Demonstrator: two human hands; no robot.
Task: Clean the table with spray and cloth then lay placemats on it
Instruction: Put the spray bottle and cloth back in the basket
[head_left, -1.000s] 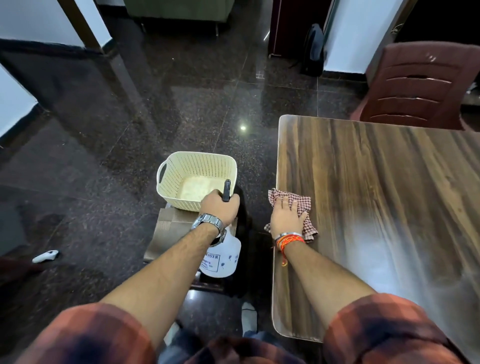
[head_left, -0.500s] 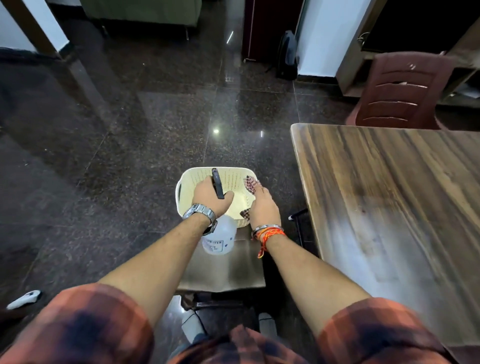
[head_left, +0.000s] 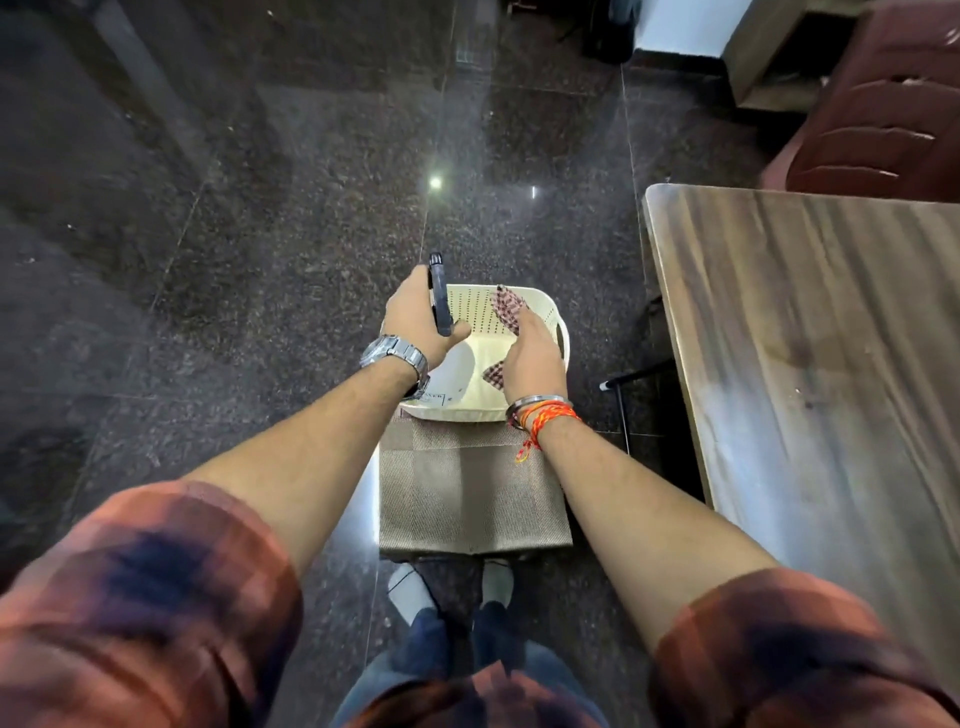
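Cloth (head_left: 506, 310): checked red and white, bunched in the right hand (head_left: 532, 358) above the inside of the cream basket (head_left: 551, 318). One end sticks out past the fingers on the far side. A second corner shows under the palm on the thumb side. Right fingers are curled down over the cloth; their tips are hidden beneath the hand, so the grip is probably a full clasp.

Spray bottle (head_left: 457, 379): held by the left hand (head_left: 415, 317), fingers wrapped tight around the neck. The black trigger head points forward above the knuckles, and the white body hangs below the wrist over the basket's near left corner.

The basket rests on the far end of a folded stack of beige placemats (head_left: 467, 493). The wood-grain surface (head_left: 805, 338) lies to the right, well apart from both hands. A maroon chair (head_left: 883, 130) stands beyond it on the dark polished floor (head_left: 234, 234).
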